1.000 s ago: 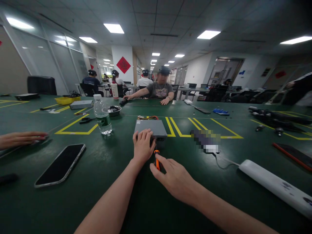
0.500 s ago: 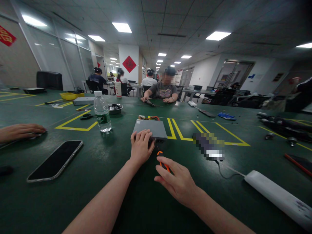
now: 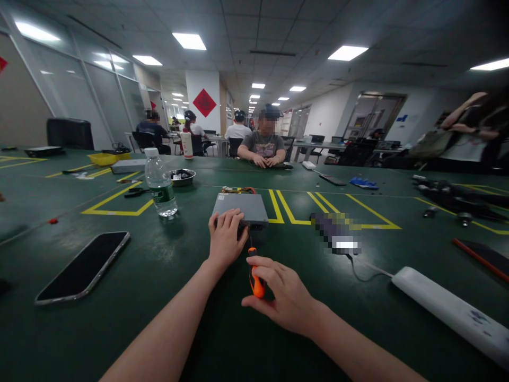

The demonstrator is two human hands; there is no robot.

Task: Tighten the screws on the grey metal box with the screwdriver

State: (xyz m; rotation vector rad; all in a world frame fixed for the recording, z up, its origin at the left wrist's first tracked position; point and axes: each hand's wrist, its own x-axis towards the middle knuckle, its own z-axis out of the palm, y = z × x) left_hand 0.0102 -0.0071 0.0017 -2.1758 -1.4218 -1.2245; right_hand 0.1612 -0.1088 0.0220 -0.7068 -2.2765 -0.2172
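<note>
A flat grey computer power supply [image 3: 247, 206] lies on the green table, with a bundle of coloured wires [image 3: 237, 190] at its far side. My left hand [image 3: 226, 233] grips its near left corner, fingers over the top and thumb at the front face. In my right hand [image 3: 280, 286] is a screwdriver [image 3: 255, 278] with an orange and black handle, held between fingers and thumb. Its shaft points away from me toward the front face of the power supply. Whether the tip sits in a screw is too small to tell.
Left of the power supply stand a water bottle [image 3: 160, 185] and a metal bowl [image 3: 183, 178] of small parts. A phone [image 3: 85, 265] lies nearer on the left. To the right are a power strip [image 3: 445, 307] and a blurred-out device [image 3: 336, 233]. Across the table sits a person [image 3: 264, 143].
My right fingers have loosened and shifted on the screwdriver, showing more of its handle, which stands straighter. Another person's hand at the left has gone from view. The person opposite has brought both hands together.
</note>
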